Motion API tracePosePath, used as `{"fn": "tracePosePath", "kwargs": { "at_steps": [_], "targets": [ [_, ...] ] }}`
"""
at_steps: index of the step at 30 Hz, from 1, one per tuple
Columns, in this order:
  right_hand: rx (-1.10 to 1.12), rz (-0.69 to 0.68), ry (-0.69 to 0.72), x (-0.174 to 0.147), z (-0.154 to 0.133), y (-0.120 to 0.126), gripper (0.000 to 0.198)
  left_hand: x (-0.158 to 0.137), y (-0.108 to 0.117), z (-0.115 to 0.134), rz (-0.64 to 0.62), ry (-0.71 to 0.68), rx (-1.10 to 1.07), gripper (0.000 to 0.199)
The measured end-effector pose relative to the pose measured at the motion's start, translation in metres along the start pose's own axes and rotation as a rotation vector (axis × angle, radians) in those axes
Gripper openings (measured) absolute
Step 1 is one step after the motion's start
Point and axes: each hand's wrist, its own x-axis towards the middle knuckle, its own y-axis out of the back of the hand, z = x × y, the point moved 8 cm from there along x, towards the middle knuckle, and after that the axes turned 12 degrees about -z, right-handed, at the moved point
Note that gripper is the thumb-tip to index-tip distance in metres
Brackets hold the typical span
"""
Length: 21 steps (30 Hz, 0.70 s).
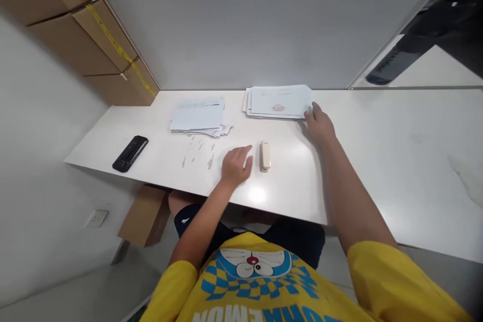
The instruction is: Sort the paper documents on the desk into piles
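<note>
My right hand (320,123) has its thumb and fingers around the lower right corner of a stack of papers (281,98) at the back of the white desk. The top sheet carries a round red stamp. Just left of a small cream-coloured oblong object (265,156), my left hand (236,165) hovers or rests with fingers stretched and thumb apart, holding nothing. That object lies lengthwise, pointing away from me; its kind is not clear. Farther left is a second, less even stack of papers (198,113), with sheets fanning out at its lower right.
A black phone-like object (130,153) lies near the desk's left end. Cardboard boxes (101,45) with a yellow tape measure (116,48) across them rise at the back left. Grey marks spot the white desk (370,161) below the left stack. Another box (147,214) stands underneath.
</note>
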Motion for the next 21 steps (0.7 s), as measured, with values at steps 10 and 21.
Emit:
{"fn": "tracePosePath", "kwargs": {
  "at_steps": [10,21],
  "targets": [
    [0.269,0.148,-0.011,-0.169,-0.036,-0.002,0.05,0.034,0.066,-0.124,-0.243,0.091,0.119,0.037],
    [0.89,-0.129,-0.466,-0.292,-0.045,-0.091,0.06,-0.09,0.02,0.085,-0.415,-0.68,-0.148,0.032]
  ]
}}
